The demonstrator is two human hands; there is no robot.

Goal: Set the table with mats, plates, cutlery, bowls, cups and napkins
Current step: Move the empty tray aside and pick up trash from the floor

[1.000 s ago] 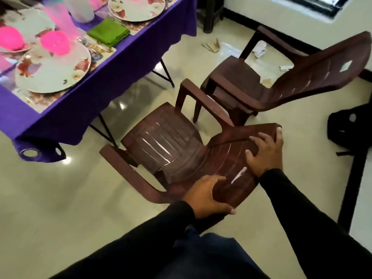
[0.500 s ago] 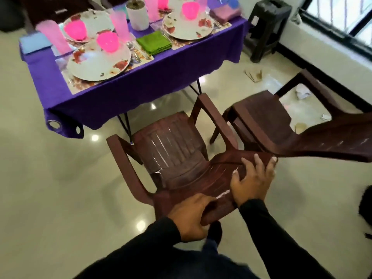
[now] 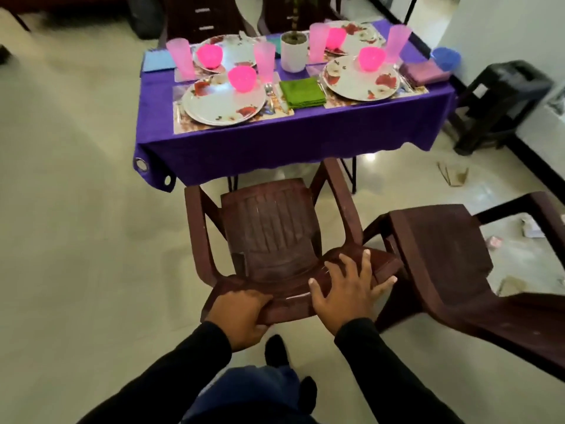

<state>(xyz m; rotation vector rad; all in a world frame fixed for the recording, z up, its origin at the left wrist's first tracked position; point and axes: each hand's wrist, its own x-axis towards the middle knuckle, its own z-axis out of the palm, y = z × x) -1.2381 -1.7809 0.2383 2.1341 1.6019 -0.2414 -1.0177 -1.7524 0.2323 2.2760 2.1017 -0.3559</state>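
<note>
I now have the chair (image 3: 269,237) squared up to the near edge of the counter (image 3: 293,136). A second ago it stood skewed, seat turned off to the left; it has since swung round so its front legs sit just under the purple cloth's overhang, facing the left near place setting.

Hands: my left hand (image 3: 241,316) grips the top edge of the chair back, fingers curled over the rim. My right hand (image 3: 345,292) lies flat on the same edge with fingers spread and straight; half a second ago those fingers were hooked over it, so the grip on that side has loosened into a press.

Counter contents, as visible: four flowered plates, the nearest at left (image 3: 223,102), each on a mat and each carrying a pink bowl (image 3: 242,78); four pink cups, one at (image 3: 264,64); a green napkin (image 3: 302,92) between the two near plates, a purple one (image 3: 425,72) at right, a blue one at far left. Cutlery lies beside the near left plate, too blurred to count.

Judgement: the setting itself looks complete; seating is what remains. A second chair (image 3: 440,255) stands askew just to the right, touching or nearly touching the first, and likely needs the same alignment.
</note>
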